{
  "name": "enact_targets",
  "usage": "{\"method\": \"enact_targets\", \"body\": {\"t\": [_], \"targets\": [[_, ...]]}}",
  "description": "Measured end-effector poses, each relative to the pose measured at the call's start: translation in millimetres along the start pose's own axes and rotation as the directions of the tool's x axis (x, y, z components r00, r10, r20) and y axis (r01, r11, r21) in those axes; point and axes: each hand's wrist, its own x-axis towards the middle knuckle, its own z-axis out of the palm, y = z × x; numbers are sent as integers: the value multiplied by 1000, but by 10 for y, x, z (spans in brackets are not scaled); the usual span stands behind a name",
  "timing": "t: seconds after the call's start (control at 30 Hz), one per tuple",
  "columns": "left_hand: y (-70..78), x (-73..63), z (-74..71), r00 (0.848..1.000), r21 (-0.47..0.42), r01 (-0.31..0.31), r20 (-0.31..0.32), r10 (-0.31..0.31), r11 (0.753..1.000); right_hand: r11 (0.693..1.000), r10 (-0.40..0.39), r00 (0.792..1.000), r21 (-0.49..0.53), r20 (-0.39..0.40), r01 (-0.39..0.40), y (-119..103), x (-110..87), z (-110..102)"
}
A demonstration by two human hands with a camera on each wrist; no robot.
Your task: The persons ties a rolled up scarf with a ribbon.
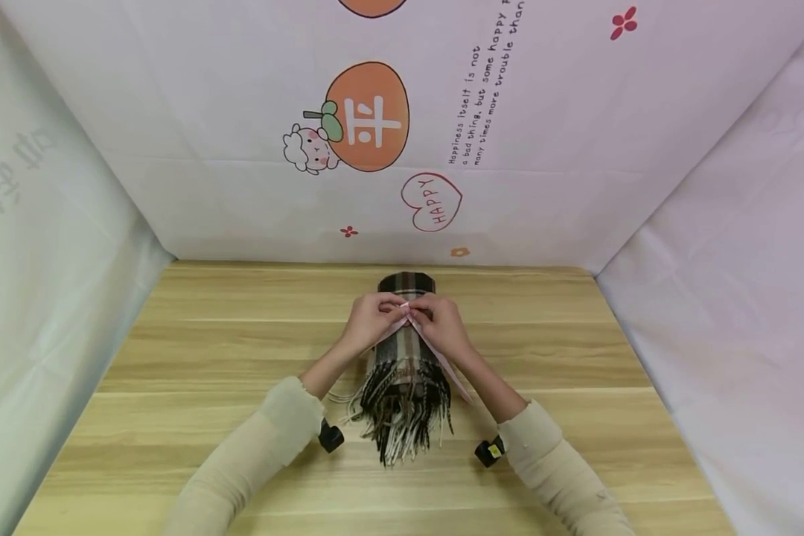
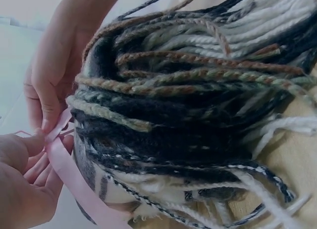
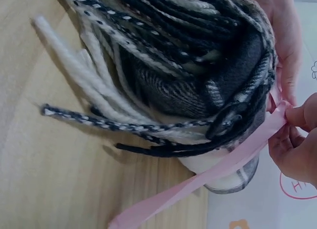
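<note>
A rolled plaid scarf (image 1: 402,346) in black, white, grey and brown lies lengthwise on the wooden table, its long twisted fringe (image 2: 198,90) spilling toward me. Over the middle of the roll runs a pink ribbon (image 3: 237,157). My left hand (image 1: 370,321) pinches the ribbon on top of the scarf between thumb and fingers. Close against it, my right hand (image 1: 440,321) also pinches the ribbon at the crossing point. One ribbon tail hangs down the right side of the roll to the tabletop. The exact crossing is partly hidden by my fingertips.
Pale wood-grain table (image 1: 228,335) surrounds the scarf. White printed cloth (image 1: 241,201) rises behind the table's far edge, with more white cloth at both sides. A black wrist-camera piece (image 1: 330,436) sits under the left wrist, another black piece (image 1: 487,452) under the right.
</note>
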Motion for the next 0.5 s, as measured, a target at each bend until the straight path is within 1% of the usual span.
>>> {"method": "enact_targets", "body": {"t": [0.07,0.13,0.23,0.37,0.43,0.5], "targets": [[-21,12,10,1000,10,-16,-22,17,1000,1000,-10,1000,-5,24,10,-4,-6,-25],[-30,20,21,998,13,-31,-49,32,999,1000,2,999,14,52,-2,12,-10,-51],[-21,27,37,996,13,-53,-76,54,999,995,30,996,92,82,-38,66,-15,-88],[-12,43,59,993,11,-81,-89,81,997,979,59,994,187,91,-76,144,-26,-108],[-31,49,69,993,-22,-75,-95,72,997,977,58,995,201,87,-75,164,-28,-99],[-69,58,81,994,-73,-50,-103,42,996,979,49,996,194,79,-64,174,-30,-79]]}}
